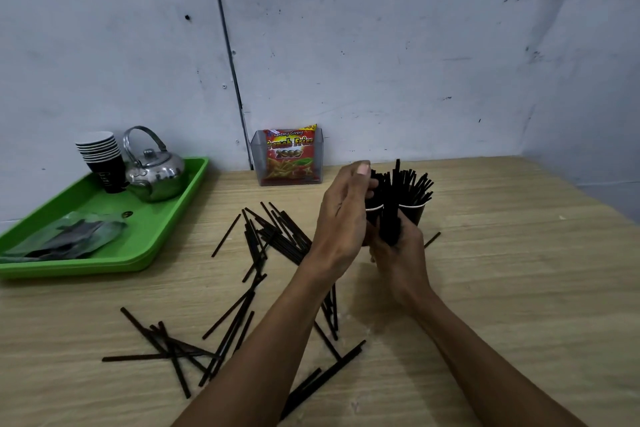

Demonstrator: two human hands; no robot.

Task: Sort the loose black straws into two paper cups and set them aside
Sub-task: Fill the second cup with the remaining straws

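Note:
Two dark paper cups stand side by side on the wooden table, the right cup (414, 213) and the left cup (374, 215), both holding upright black straws. My right hand (401, 253) grips a thick bundle of black straws (391, 215) held upright in front of the cups. My left hand (343, 218) is raised beside the left cup, its fingertips pinching the tops of the straws there. Several loose black straws (270, 239) lie scattered on the table to the left and in front, more near the front edge (173, 350).
A green tray (152, 243) at the left carries a stack of paper cups (102, 159), a steel kettle (154, 173) and a plastic bag. A clear holder with a snack packet (291, 158) stands against the wall. One straw (432, 240) lies right of the cups.

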